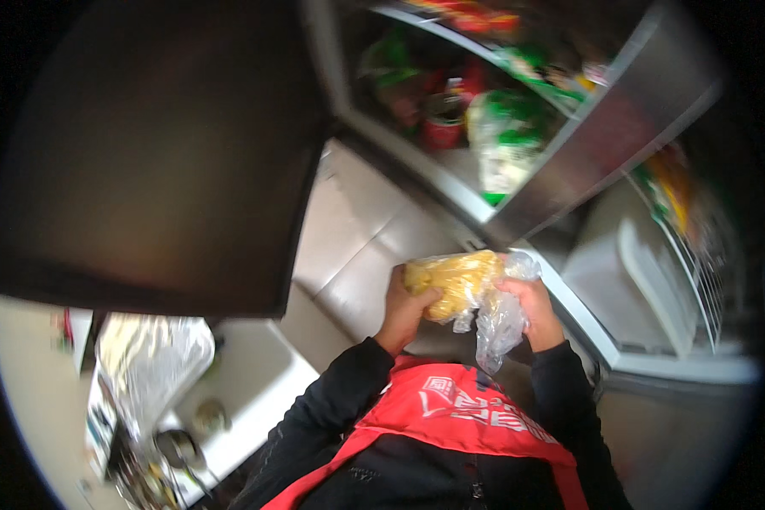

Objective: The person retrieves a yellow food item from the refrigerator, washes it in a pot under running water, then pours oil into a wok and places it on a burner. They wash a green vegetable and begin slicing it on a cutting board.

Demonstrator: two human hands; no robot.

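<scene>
Both my hands hold a clear plastic bag of yellow food [457, 285] in front of my chest; what the yellow food is I cannot make out. My left hand [406, 308] grips the full end, thumb lying across the front. My right hand [531, 308] is closed round the gathered, crumpled end of the bag, and loose plastic [499, 331] hangs below it. Just beyond stands a metal-framed fridge [561, 161] with its inside showing.
A dark door panel [161, 161] stands at upper left. Fridge shelves hold a green-and-white package [506, 140], a red can [443, 123] and a white bin [625, 280]. At lower left a white counter [255, 391] bears a plastic-wrapped bundle [149, 365] and utensils. Tiled floor [357, 229] lies between.
</scene>
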